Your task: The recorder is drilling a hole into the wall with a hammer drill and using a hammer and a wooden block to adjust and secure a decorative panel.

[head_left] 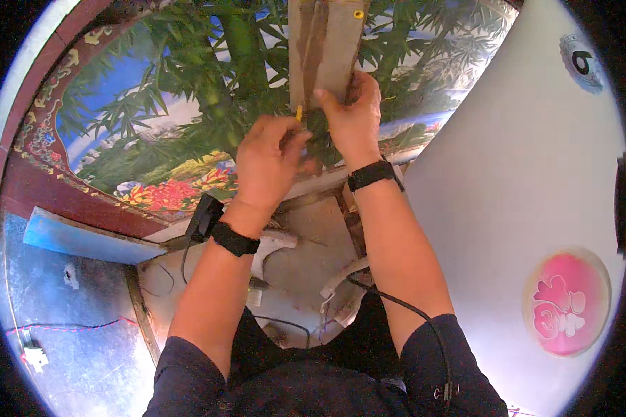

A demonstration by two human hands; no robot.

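Note:
A long, worn wooden board (pixel 323 52) comes down from the top edge in front of a picture panel. My right hand (pixel 357 121) grips its lower end, thumb on the face and fingers round the right edge. A yellow plug with a hole (pixel 359 14) sits near the board's upper right. My left hand (pixel 268 156) is curled, with its fingertips pinched at a small yellow piece (pixel 299 112) by the board's lower left corner. The left fingers are slightly blurred and partly hide that piece.
Behind stands a bamboo-and-flower picture panel (pixel 181 90) with a dark red frame. A large white surface with a pink round sticker (pixel 567 303) fills the right. A blue strip (pixel 83 233) lies at left. Below my arms are a white tool-like object (pixel 275 244) and a black cable (pixel 403 304).

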